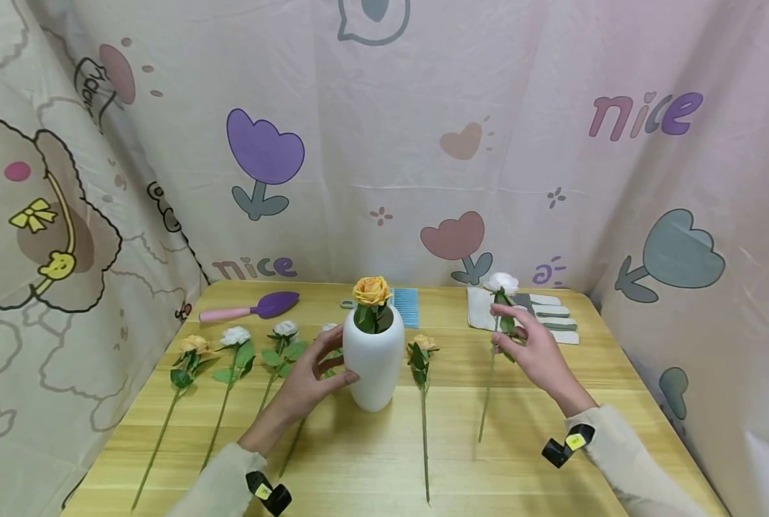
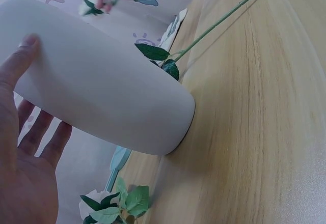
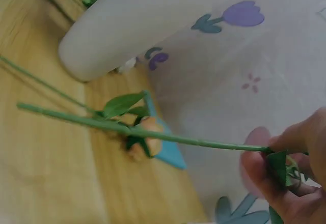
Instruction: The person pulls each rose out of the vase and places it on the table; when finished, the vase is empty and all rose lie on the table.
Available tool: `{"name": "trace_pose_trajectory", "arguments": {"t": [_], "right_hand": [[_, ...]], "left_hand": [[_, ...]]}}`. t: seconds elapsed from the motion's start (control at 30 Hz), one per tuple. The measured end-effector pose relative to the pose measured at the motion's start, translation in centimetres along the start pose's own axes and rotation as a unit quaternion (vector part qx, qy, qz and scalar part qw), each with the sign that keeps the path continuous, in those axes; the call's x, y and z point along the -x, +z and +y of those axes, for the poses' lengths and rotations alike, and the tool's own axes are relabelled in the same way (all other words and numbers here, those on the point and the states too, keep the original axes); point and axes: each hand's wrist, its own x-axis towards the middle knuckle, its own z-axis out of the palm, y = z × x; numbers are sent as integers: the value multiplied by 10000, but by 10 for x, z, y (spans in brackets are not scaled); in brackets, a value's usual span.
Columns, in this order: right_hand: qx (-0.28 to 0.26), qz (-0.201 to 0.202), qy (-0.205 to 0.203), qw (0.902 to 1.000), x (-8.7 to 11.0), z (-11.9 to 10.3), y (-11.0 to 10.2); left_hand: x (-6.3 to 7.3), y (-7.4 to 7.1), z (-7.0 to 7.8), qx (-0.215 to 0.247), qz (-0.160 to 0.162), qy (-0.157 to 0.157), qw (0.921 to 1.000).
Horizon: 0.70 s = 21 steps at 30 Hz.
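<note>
A white vase [image 1: 374, 370] stands upright near the middle of the table, with a yellow rose [image 1: 372, 291] in its mouth. My left hand [image 1: 313, 375] holds the vase from the left, thumb across the front and fingers behind. To the right, my right hand [image 1: 542, 355] pinches a white rose [image 1: 502, 283] just under its bloom, at the leaves. Its bare stem [image 3: 204, 142] slants down over the table. Between the vase and that stem lies another yellow rose [image 1: 424, 343], bloom toward the back.
Left of the vase lie a yellow rose [image 1: 194, 345] and several white roses [image 1: 235, 336], one partly behind my left hand. Along the back are a purple trowel [image 1: 276, 305] with a pink handle, a blue comb-like rake [image 1: 406, 307] and folded gloves [image 1: 561, 336]. A printed curtain [image 1: 371, 129] surrounds the table.
</note>
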Motion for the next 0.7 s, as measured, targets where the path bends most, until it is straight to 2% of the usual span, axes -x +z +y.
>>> {"name": "trace_pose_trajectory", "arguments": {"t": [0.23,0.7], "right_hand": [[46,-626,357,9974,8,28,22],[554,-940,1131,9876,25,59,62]], "left_hand": [[0,0,1,31,8,1,10000],[0,-1,2,160,-35,51,9999]]}}
